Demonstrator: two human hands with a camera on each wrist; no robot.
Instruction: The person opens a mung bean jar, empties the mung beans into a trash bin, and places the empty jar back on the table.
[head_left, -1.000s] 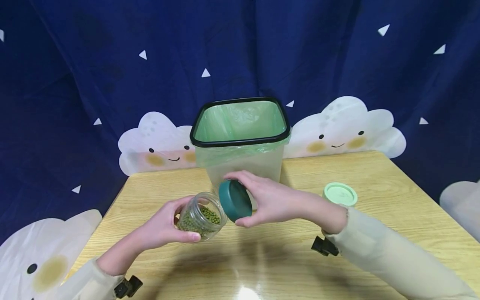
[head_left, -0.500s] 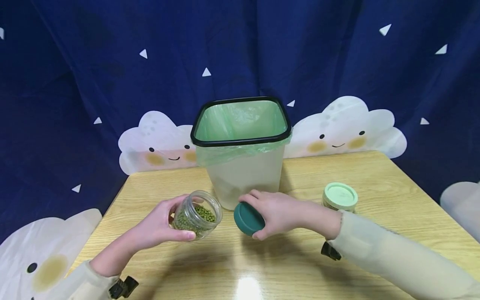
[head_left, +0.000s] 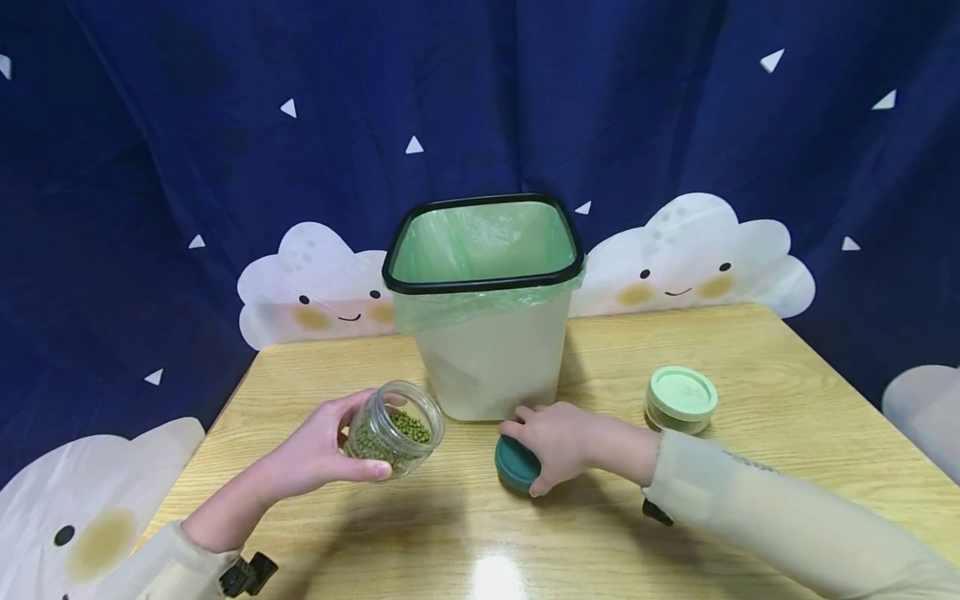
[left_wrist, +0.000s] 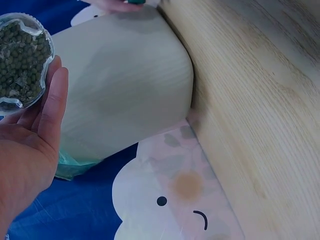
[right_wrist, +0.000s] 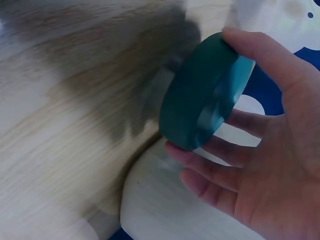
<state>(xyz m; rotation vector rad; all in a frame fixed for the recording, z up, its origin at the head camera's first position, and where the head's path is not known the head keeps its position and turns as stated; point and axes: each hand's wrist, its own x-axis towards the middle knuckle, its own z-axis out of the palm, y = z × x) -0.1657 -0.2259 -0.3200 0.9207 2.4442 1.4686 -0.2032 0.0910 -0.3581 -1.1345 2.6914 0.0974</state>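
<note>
My left hand (head_left: 322,446) holds a clear, uncapped jar (head_left: 367,450), its mouth tilted toward the right. Green beans (head_left: 409,427), probably mung beans, lie inside the jar; the left wrist view shows them (left_wrist: 20,62) through its base. In my right hand (head_left: 558,446) is a dark green jar lid (head_left: 514,465), held close over the table in front of the bin. The right wrist view shows the lid (right_wrist: 192,97) gripped at its rim between thumb and fingers.
A pale bin (head_left: 495,362) with a black rim and green liner stands at the back middle of the wooden table (head_left: 337,533). At the right is a second jar (head_left: 681,400) with a light green lid. A dark blue cloud-print curtain (head_left: 480,92) hangs behind.
The right hand has carried the dark green lid away from the jar's mouth, rightward and down toward the table. The left hand and jar have shifted slightly left, with the mouth turned a bit more upward.
</note>
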